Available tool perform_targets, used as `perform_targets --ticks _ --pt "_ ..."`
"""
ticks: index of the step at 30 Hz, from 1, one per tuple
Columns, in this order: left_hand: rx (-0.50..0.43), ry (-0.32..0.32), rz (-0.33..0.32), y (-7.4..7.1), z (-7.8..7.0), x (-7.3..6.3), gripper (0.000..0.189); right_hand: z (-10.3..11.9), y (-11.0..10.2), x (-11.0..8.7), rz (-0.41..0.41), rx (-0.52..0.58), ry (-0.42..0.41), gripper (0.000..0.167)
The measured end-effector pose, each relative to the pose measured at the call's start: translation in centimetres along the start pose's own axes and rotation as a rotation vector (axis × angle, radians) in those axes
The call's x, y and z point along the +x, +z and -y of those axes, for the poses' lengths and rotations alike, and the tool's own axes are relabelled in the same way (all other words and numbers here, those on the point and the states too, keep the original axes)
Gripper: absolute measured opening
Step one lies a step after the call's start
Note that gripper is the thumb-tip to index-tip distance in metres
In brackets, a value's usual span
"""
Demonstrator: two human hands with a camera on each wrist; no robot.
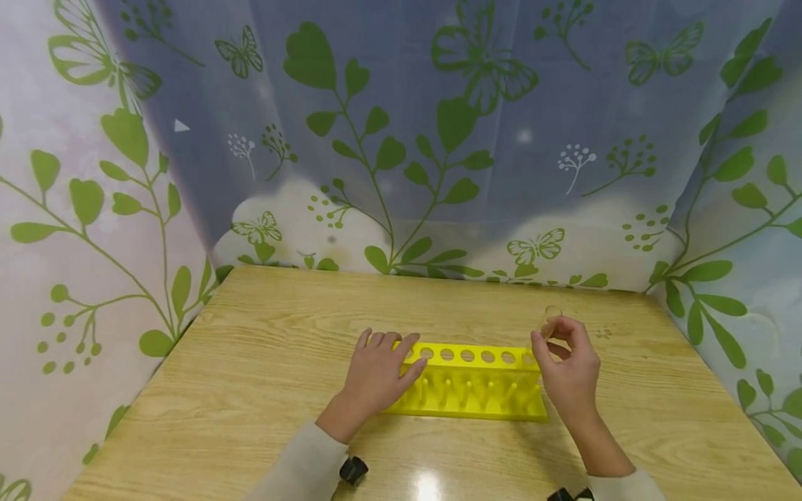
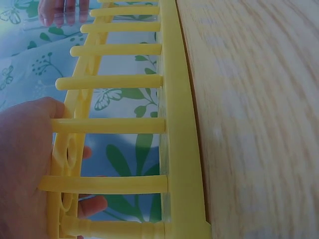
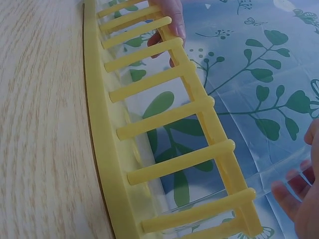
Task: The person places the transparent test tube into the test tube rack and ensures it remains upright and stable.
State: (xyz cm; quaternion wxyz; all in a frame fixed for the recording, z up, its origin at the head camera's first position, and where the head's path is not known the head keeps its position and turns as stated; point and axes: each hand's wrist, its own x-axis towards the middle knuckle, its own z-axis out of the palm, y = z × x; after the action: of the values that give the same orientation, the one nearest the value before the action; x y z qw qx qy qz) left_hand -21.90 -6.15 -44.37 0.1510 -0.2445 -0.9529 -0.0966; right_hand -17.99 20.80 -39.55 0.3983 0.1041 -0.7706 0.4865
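Note:
A yellow test tube rack (image 1: 464, 415) stands on the table with a row of round holes on top and a row of pegs below. My left hand (image 1: 376, 376) grips its left end; in the left wrist view, fingertips (image 2: 93, 205) show behind the upper bar. At the rack's right end my right hand (image 1: 573, 365) pinches a clear test tube (image 1: 553, 312) between thumb and fingers. The tube's open mouth sticks up above the hand. In the right wrist view the see-through tube (image 3: 271, 171) slants through the rack's end, its lower part behind the pegs.
The wood-grain table (image 1: 263, 334) reaches back to a curtain (image 1: 401, 139) printed with green leaves and butterflies. Similar printed cloth hangs on the left and right sides. Black wrist straps (image 1: 354, 470) sit by the pale sleeves.

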Motion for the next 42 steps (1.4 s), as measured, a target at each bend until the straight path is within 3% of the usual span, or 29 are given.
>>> perform_targets --ticks 19,30,42 --pt "0.008 -0.002 0.003 -0.1 -0.1 0.0 0.049 -0.1 0.1 0.1 0.018 -0.006 0.028 0.026" --pt "-0.002 -0.012 0.005 0.1 -0.1 0.0 0.049 -4.5 0.2 -0.5 0.018 -0.029 0.041 0.033" --pt "0.009 -0.012 -0.007 0.0 -0.1 0.0 0.049 -4.6 0.7 -1.2 0.024 -0.034 0.019 0.041"
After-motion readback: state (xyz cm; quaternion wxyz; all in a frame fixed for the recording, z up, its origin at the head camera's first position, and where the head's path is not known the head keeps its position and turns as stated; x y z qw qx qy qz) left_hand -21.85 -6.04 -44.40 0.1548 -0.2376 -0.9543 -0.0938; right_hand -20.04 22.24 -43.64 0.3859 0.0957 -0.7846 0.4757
